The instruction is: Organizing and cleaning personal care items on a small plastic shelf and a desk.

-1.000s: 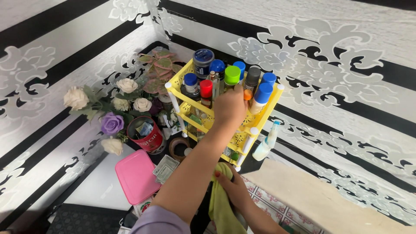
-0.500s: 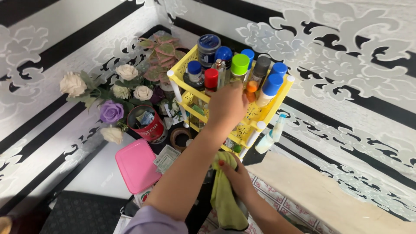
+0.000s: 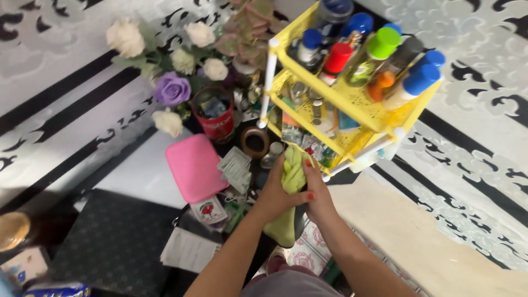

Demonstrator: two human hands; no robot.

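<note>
Two hands meet on one yellow-green cloth (image 3: 291,181) at centre frame, just below the yellow tiered rack (image 3: 352,102). I read the left hand (image 3: 273,192) as clenched around the cloth's middle, fingers wrapped over the fold; the right hand (image 3: 316,192) pinches the same cloth from the other side, thumb with a red nail pressed on the fabric. The cloth's upper end stands near the rack's lower shelf, whether touching I cannot tell; its lower end hangs down between the wrists. The rack's top tier, upper right of frame, holds bottles with coloured caps (image 3: 379,60), all upright in the leaning view. Left of the rack: a red tin (image 3: 215,118), artificial flowers (image 3: 165,71), a tape roll (image 3: 254,142), a pink lid (image 3: 195,168). Judgement: the step in hand is regripping or folding the cloth. The next move calls for bunching it firmly in one hand and a careful approach to the lower shelf, since the small items (image 3: 308,126) crowded there could tip or be swept off
</note>
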